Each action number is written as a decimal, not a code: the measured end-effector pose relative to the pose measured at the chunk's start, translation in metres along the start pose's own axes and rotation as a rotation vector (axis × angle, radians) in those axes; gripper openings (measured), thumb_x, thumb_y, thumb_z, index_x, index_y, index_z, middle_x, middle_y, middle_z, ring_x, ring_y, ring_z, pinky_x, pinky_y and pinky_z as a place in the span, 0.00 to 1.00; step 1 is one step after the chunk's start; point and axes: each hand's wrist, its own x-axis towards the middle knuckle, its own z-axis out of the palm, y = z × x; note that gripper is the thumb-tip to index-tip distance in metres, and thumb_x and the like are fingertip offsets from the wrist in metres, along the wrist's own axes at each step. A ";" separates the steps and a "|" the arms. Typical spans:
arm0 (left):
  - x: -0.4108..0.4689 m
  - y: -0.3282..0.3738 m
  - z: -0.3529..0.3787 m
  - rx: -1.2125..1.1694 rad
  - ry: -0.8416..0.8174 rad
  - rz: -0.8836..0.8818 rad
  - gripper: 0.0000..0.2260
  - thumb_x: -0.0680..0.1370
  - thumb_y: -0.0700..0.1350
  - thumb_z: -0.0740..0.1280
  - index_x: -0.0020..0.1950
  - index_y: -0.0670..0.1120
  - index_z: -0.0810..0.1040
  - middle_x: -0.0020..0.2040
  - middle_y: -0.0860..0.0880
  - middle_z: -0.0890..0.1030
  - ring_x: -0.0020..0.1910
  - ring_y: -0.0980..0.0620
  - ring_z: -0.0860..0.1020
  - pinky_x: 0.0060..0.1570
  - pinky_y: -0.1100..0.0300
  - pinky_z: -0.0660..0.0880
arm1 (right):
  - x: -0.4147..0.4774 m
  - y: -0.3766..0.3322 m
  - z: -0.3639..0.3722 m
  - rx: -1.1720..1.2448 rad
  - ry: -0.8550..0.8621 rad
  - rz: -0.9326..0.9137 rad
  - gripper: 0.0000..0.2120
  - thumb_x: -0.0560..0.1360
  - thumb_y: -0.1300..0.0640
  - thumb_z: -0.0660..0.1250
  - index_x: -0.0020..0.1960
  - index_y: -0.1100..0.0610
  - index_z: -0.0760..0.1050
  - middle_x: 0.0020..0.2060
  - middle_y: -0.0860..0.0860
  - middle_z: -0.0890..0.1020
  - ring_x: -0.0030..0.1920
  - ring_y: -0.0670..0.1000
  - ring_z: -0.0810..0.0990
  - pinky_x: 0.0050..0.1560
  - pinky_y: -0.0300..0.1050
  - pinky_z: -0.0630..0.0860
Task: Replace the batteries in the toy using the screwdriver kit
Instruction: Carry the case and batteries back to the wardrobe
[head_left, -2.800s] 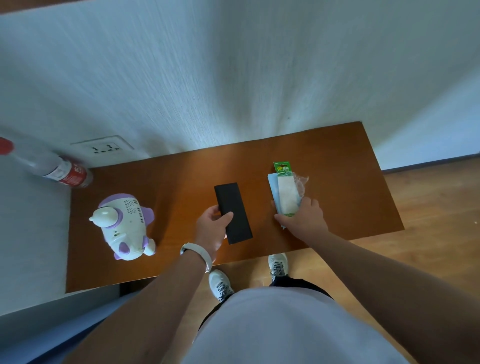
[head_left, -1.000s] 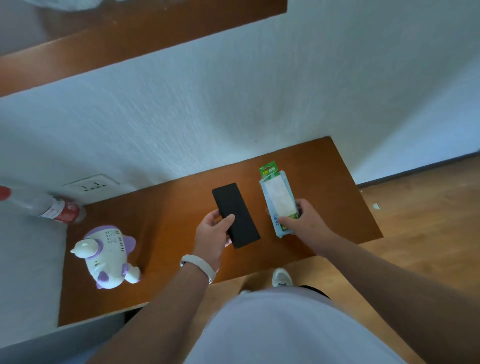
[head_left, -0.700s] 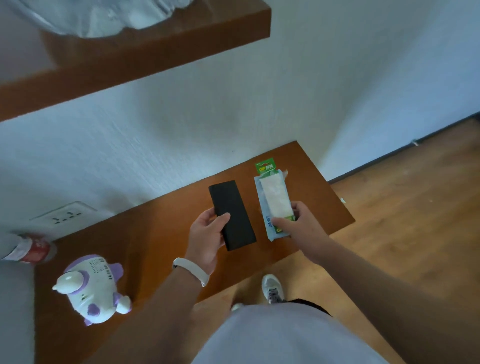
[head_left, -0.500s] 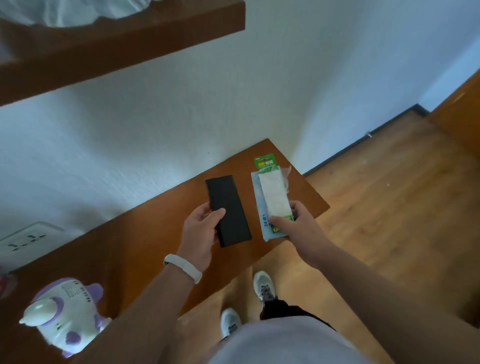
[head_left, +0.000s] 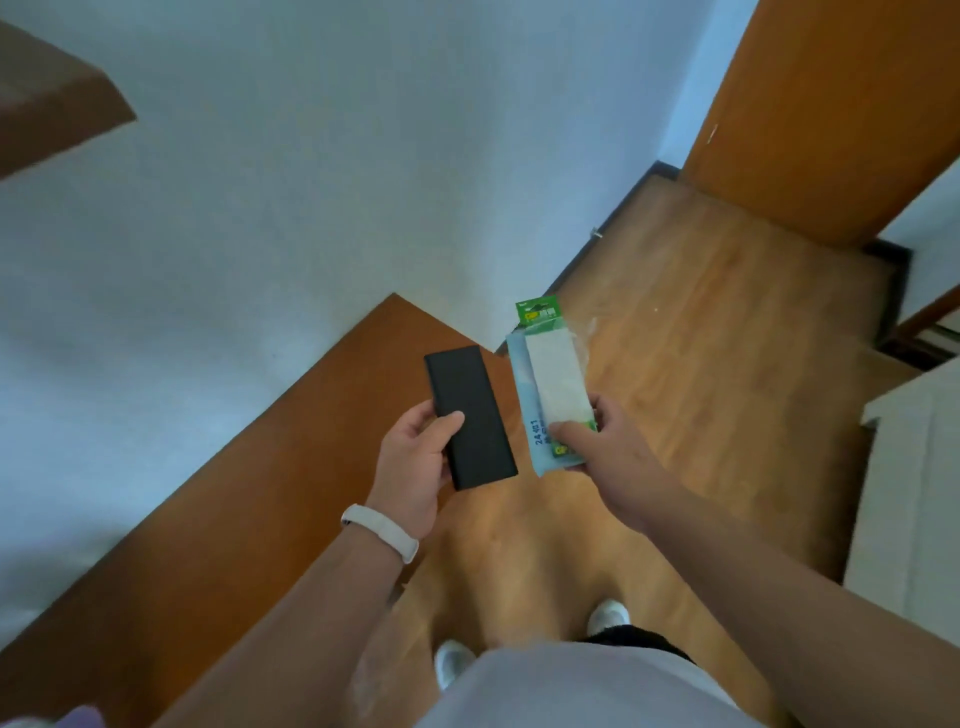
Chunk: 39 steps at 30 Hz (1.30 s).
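Both hands are holding supplies by the table's (head_left: 249, 493) far right corner: the left hand (head_left: 415, 462) is wrapping the black screwdriver kit (head_left: 470, 415), the right hand (head_left: 608, 452) is pinching the battery pack (head_left: 550, 384). I'd be keeping both level and setting them beside the toy (head_left: 78, 719) (barely showing, near-left edge).

A: that black case (head_left: 470, 415) looks matt and smooth, can't tell if it's plastic; the battery pack (head_left: 553, 384) to its right is crinkly clear glossy film over printed card

B: yep, and the table (head_left: 270, 493) is smooth brown wood, floor (head_left: 701, 322) is wood planks with a slight sheen, wall (head_left: 260, 208) rough white
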 end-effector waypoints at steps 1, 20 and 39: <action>0.001 0.000 0.013 0.014 -0.006 0.001 0.11 0.80 0.43 0.68 0.63 0.49 0.79 0.54 0.49 0.86 0.53 0.49 0.85 0.49 0.47 0.83 | 0.000 0.000 -0.012 0.023 0.024 -0.005 0.25 0.63 0.47 0.74 0.58 0.47 0.73 0.52 0.52 0.82 0.48 0.49 0.85 0.41 0.40 0.80; 0.027 -0.044 0.345 0.211 -0.295 -0.050 0.11 0.80 0.42 0.68 0.62 0.47 0.80 0.54 0.49 0.86 0.52 0.50 0.85 0.45 0.52 0.83 | -0.014 -0.015 -0.315 0.214 0.446 -0.060 0.17 0.70 0.50 0.74 0.57 0.47 0.73 0.50 0.48 0.83 0.48 0.47 0.85 0.51 0.51 0.83; 0.162 -0.045 0.513 0.308 -0.631 -0.194 0.10 0.81 0.42 0.67 0.61 0.49 0.80 0.54 0.49 0.86 0.53 0.50 0.85 0.45 0.54 0.83 | 0.067 -0.037 -0.438 0.295 0.796 0.005 0.19 0.70 0.49 0.74 0.58 0.47 0.73 0.51 0.49 0.83 0.50 0.49 0.85 0.48 0.50 0.84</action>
